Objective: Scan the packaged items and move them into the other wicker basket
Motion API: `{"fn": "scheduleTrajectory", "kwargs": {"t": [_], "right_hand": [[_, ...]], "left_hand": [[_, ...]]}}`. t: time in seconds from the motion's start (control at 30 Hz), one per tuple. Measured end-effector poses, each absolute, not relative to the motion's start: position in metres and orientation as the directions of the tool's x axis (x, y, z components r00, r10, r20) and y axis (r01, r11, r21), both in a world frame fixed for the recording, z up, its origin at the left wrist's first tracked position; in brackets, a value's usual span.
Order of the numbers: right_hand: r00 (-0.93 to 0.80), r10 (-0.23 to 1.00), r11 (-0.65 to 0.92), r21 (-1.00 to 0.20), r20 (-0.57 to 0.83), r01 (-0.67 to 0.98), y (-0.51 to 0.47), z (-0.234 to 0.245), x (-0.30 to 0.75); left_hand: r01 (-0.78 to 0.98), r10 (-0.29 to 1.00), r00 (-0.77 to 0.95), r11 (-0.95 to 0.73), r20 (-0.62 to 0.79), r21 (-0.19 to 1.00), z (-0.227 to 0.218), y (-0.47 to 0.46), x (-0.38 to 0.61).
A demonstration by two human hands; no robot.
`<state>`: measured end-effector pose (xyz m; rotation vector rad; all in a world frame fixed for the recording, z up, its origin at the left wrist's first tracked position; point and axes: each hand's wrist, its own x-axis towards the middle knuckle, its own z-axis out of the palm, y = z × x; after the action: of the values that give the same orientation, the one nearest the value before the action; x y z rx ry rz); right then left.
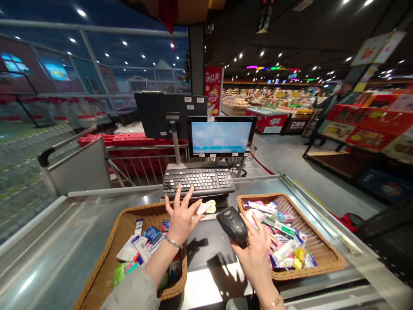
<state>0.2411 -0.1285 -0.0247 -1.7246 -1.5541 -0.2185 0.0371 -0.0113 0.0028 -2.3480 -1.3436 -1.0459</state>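
Observation:
My left hand (182,219) reaches over the near edge of the black keyboard (200,181), palm down with its fingers spread. A small white and yellow item (210,206) shows just beyond its thumb and index finger; whether they touch it I cannot tell. Below this hand is a wicker basket (111,241) with small packets (151,234) in it. In my right hand (256,249) is a black handheld barcode scanner (232,224), its head tilted up to the left. A second wicker basket (335,258), holding many mixed packets (285,249), lies beside and partly behind that hand.
A lit monitor (221,137) stands behind the keyboard, with a dark second screen (161,114) to its left. The metal counter (38,254) carries both baskets. Beyond are a cart (145,161), a red display stand (364,120) and a person (325,107) at the right.

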Motion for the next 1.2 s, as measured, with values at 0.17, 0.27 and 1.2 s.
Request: {"fn": "scheduleTrajectory", "kwargs": {"t": [0.17, 0.27, 1.2], "right_hand": [[0.326, 0.728, -0.014, -0.461, 0.604, 0.887, -0.136, -0.033, 0.261], [0.375, 0.697, -0.060, -0.470, 0.612, 0.880, -0.141, -0.035, 0.274], [0.729, 0.405, -0.388, -0.619, 0.551, 0.683, -0.186, -0.051, 0.376]], "left_hand": [[0.785, 0.622, 0.369, -0.606, 0.691, 0.125, 0.000, -0.006, 0.064], [0.757, 0.606, 0.407, -0.643, 0.683, 0.119, 0.000, -0.004, 0.082], [0.529, 0.482, 0.650, -0.842, 0.588, 0.106, -0.035, -0.015, 0.218]]}}
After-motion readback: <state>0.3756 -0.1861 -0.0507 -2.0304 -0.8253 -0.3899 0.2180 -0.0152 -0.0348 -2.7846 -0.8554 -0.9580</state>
